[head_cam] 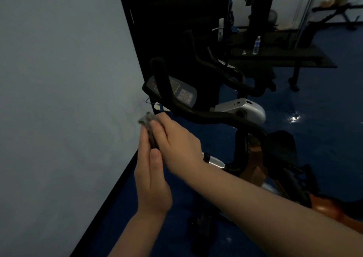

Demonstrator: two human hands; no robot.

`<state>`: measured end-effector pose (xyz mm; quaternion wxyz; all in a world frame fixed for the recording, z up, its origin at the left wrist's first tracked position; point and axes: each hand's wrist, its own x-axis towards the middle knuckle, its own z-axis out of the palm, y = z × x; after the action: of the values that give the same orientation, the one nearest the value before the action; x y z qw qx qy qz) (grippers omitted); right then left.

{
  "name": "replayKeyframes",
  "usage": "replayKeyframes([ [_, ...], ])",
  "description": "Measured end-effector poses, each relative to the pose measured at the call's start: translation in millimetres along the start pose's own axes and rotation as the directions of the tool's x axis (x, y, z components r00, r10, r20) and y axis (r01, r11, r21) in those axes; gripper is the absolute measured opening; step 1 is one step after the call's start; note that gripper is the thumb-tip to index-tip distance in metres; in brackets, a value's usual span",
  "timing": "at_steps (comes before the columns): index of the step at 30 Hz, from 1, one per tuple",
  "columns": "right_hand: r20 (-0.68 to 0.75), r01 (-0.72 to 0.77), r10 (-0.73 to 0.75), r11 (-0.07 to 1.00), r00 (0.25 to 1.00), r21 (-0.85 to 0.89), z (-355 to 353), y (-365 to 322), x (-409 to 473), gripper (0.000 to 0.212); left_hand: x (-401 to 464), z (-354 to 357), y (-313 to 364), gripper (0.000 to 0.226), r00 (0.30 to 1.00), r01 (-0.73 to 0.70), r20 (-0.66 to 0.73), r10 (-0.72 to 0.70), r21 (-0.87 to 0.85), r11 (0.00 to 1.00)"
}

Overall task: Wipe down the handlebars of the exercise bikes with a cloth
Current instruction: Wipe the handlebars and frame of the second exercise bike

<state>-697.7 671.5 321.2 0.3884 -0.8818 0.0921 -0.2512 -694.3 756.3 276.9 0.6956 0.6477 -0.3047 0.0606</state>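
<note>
A dark grey cloth (147, 125) is pressed between my two hands, its crumpled top poking out above my fingertips. My left hand (151, 176) lies flat against it from the left. My right hand (176, 138) presses from the right, fingers laid over the cloth. Both hands are just left of the near exercise bike's black handlebar (212, 118), which curves up to an upright grip (160, 73) in front of the bike's console (184, 93). Neither hand touches the bar. A second bike's handlebar (220, 70) stands further back.
A pale wall (64, 99) fills the left, with a black skirting edge running to the blue floor (314, 129). A dark pillar (176, 20) stands behind the bikes. Further back are a bench (284, 58) with a water bottle (256, 45) and weight machines.
</note>
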Motion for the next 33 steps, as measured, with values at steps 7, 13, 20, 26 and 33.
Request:
replayKeyframes([
  [7, 0.128, 0.279, -0.262, 0.949, 0.957, -0.144, -17, 25, -14, 0.034, 2, -7, 1, 0.052, 0.998, -0.053, 0.027, 0.052, 0.049, 0.997],
  [13, -0.04, 0.154, -0.162, 0.974, 0.986, -0.166, -1, 11, -6, 0.014, 9, -1, 1, 0.053, 0.997, 0.054, 0.049, -0.055, 0.008, 0.998],
  [20, 0.002, 0.024, -0.028, 0.827, 1.0, -0.562, -31, 56, -62, 0.047, 14, 4, -5, 0.045, 0.987, -0.158, 0.07, 0.143, 0.336, 0.929],
  [26, -0.126, -0.016, -0.065, 0.833, 0.99, -0.554, -3, 36, -39, 0.022, 21, 15, -9, 0.043, 0.921, -0.387, 0.236, 0.31, 0.466, 0.796],
  [33, -0.049, 0.191, -0.294, 0.728, 0.955, -0.659, -41, 106, -88, 0.048, 22, 26, -15, 0.043, 0.902, -0.426, 0.201, 0.381, 0.553, 0.717],
])
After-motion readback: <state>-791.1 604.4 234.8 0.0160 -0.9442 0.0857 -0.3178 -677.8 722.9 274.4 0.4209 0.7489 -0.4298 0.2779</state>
